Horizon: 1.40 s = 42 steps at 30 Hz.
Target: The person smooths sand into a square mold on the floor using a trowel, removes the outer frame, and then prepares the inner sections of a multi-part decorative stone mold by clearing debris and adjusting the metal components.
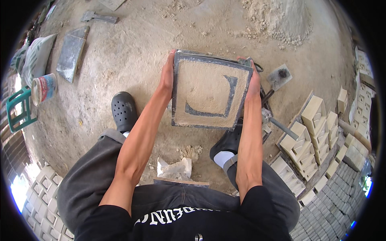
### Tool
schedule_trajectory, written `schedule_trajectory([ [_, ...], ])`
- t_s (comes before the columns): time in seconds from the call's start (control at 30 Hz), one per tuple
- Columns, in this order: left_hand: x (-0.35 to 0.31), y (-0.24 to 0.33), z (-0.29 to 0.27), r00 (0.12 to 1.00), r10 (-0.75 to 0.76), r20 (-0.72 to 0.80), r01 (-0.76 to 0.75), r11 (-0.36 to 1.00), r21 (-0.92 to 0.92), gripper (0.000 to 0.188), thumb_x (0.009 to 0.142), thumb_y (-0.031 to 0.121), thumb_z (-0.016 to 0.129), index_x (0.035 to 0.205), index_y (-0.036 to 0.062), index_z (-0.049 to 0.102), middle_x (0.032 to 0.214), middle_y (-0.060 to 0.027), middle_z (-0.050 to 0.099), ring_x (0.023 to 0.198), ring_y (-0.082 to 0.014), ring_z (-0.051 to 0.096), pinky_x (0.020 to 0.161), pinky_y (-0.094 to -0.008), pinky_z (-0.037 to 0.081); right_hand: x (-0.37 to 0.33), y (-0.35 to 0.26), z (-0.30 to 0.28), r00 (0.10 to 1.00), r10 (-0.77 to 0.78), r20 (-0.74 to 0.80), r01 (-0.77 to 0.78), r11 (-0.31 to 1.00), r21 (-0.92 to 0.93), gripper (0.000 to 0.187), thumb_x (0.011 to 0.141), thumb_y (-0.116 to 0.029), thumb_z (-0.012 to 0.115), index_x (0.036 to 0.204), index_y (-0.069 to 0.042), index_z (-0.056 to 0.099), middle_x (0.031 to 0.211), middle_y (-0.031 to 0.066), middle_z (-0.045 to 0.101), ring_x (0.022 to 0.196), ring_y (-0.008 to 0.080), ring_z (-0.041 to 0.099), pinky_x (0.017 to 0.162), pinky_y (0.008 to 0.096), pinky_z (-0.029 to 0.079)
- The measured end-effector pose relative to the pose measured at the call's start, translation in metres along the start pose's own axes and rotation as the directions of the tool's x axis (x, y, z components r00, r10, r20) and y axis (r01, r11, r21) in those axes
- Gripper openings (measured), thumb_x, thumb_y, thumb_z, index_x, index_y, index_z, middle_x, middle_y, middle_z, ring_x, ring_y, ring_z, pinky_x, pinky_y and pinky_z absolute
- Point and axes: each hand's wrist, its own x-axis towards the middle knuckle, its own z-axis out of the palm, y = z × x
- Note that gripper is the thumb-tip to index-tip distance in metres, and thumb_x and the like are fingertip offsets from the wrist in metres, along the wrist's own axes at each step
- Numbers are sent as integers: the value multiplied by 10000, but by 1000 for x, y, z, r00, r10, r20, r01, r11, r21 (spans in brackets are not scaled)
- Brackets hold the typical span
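Between my two hands is a square block mould point(174, 92) with a dark metal rim, raised in front of me. Pale sandy mix point(201, 86) fills it almost level, and a dark curved insert point(232, 94) shows through the surface. My left hand point(167, 76) grips the mould's left side, its fingers mostly hidden behind the rim. On the opposite side, my right hand point(253, 83) clasps the upper right edge. A trowel point(279, 77) with a dark handle lies on the ground just beyond that hand. Closer to my right forearm is a tool with a grey handle point(284, 129).
A mound of pale powder point(281, 20) lies far right. Hollow cast blocks point(307, 140) stand in rows at right. To the left are a flat metal plate point(72, 54), a bucket point(44, 89) and a green stool point(20, 109). A torn bag point(175, 168) sits between my legs.
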Motion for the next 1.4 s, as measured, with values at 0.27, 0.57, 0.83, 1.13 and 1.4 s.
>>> schedule_trajectory([
  [0.27, -35, 4, 7, 986, 158, -59, -155, 986, 58, 645, 999, 543, 319, 1361, 29, 461, 1267, -111, 560, 1121, -200, 558, 973, -353, 447, -16, -3, 29, 998, -10, -61, 15, 997, 73, 350, 1045, -297, 381, 1201, -64, 591, 1079, 37, 644, 967, 190, 626, 872, 348, 514],
  [0.57, -51, 13, 2, 935, 350, -61, -346, 936, 71, 717, 985, 560, 337, 1465, 27, 311, 1371, -138, 469, 1242, -238, 478, 1051, -393, 393, -21, -14, 52, 991, -118, 56, 118, 993, -2, 386, 1052, -302, 346, 1290, -57, 525, 1345, 59, 548, 1215, 197, 520, 1043, 368, 408],
  [0.83, -53, 66, 2, 871, 488, -54, -472, 862, 184, 714, 979, 525, 330, 1496, 36, 272, 1438, -166, 414, 1290, -271, 442, 1072, -425, 376, -3, -26, 95, 953, -231, 195, 242, 970, -32, 389, 1055, -305, 317, 1297, -70, 510, 1381, 64, 527, 1263, 186, 488, 1081, 352, 387],
  [1.13, -27, 77, -12, 768, 624, -146, -592, 778, 209, 779, 922, 488, 489, 1432, -86, 358, 1402, -203, 467, 1292, -259, 449, 1085, -353, 325, 31, -26, 110, 889, -354, 290, 389, 918, -73, 442, 1030, -342, 370, 1350, -50, 457, 1460, 89, 447, 1333, 215, 420, 1120, 379, 326],
  [1.4, -44, 68, -20, 797, 583, -160, -581, 812, 60, 826, 916, 505, 439, 1471, -78, 256, 1340, -194, 502, 1235, -261, 489, 1060, -379, 363, 36, -9, 117, 886, -281, 370, 337, 937, -95, 446, 1033, -343, 353, 1358, -60, 468, 1479, 98, 420, 1342, 211, 412, 1129, 373, 325],
])
